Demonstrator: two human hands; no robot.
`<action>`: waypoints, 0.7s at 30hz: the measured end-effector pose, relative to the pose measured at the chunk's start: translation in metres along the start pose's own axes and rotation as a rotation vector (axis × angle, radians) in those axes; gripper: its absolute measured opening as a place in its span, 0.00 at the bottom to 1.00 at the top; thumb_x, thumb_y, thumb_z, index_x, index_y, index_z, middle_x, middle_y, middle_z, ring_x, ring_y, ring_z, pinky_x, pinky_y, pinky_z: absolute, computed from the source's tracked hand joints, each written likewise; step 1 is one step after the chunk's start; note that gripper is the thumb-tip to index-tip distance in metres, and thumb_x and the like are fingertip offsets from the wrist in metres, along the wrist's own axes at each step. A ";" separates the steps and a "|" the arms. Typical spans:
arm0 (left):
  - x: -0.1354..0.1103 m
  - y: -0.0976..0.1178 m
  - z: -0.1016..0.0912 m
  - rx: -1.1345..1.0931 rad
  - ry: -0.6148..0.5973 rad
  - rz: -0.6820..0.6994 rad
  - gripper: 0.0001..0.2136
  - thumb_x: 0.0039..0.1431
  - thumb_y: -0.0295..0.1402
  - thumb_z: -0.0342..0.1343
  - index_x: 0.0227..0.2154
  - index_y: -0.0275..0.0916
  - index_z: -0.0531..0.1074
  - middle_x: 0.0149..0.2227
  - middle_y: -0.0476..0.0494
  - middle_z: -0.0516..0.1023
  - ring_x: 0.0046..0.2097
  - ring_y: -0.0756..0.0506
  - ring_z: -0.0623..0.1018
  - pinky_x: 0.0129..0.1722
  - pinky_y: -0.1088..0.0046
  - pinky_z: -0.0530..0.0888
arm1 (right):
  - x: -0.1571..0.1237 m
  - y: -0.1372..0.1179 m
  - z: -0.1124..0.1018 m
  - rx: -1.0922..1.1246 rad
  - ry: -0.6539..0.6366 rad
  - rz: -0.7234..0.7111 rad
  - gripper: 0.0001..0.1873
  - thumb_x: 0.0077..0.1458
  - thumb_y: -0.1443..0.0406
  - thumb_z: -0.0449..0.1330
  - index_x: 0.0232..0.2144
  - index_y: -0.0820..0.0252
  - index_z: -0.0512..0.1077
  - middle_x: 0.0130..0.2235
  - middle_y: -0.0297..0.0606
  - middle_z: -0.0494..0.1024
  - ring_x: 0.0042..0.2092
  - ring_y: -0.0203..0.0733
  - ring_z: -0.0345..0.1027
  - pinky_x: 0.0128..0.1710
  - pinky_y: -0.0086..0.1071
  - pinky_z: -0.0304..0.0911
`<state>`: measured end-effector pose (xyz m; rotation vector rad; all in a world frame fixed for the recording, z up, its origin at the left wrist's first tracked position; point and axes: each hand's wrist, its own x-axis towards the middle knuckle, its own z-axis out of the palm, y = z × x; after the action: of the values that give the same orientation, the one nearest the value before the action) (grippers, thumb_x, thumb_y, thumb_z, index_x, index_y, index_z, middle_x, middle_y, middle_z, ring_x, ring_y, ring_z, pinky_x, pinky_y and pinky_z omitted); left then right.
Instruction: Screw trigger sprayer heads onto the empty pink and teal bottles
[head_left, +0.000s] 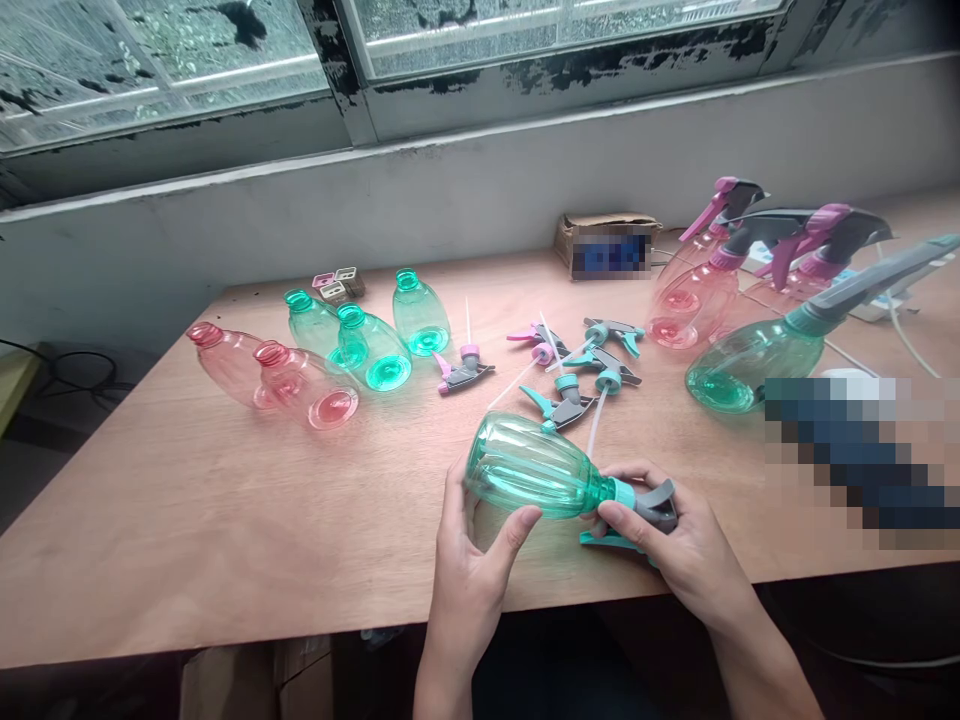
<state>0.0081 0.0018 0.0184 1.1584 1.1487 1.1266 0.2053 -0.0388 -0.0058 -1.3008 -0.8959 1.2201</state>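
A teal spray bottle point(529, 465) lies tilted just above the table's near edge, held between both hands. My left hand point(471, 565) cups its body from below, thumb pressed on the side. My right hand point(675, 545) is closed round the grey and teal trigger head point(649, 505) at the bottle's neck. Just beyond them lie several loose trigger heads point(577, 365) with white dip tubes, teal and pink.
Empty teal bottles point(371, 345) and pink bottles point(289, 380) lie at the left of the wooden table point(187, 500). Bottles with heads fitted, pink point(694, 295) and teal point(750, 360), lie at the right. A small cardboard box point(607, 240) stands by the wall.
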 end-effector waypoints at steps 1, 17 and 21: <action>0.000 0.000 0.000 0.003 -0.002 -0.001 0.22 0.60 0.41 0.69 0.55 0.45 0.71 0.55 0.43 0.80 0.62 0.34 0.76 0.63 0.56 0.69 | 0.000 0.000 0.000 -0.001 0.001 -0.001 0.18 0.57 0.51 0.74 0.42 0.55 0.78 0.30 0.33 0.83 0.34 0.45 0.80 0.38 0.37 0.79; 0.000 0.001 0.000 -0.002 -0.005 0.008 0.23 0.61 0.41 0.69 0.57 0.48 0.72 0.57 0.44 0.80 0.63 0.35 0.74 0.63 0.58 0.69 | -0.001 -0.002 0.002 0.002 0.014 0.001 0.19 0.56 0.51 0.74 0.42 0.55 0.78 0.30 0.33 0.83 0.33 0.45 0.80 0.38 0.36 0.80; 0.000 0.002 0.000 -0.004 -0.008 -0.002 0.22 0.60 0.41 0.69 0.55 0.47 0.72 0.55 0.44 0.80 0.61 0.35 0.76 0.61 0.58 0.70 | 0.000 -0.001 0.001 0.007 0.009 0.009 0.19 0.56 0.51 0.74 0.42 0.56 0.78 0.31 0.35 0.83 0.33 0.46 0.81 0.38 0.38 0.80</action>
<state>0.0079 0.0022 0.0200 1.1578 1.1407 1.1210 0.2041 -0.0386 -0.0042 -1.3053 -0.8786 1.2225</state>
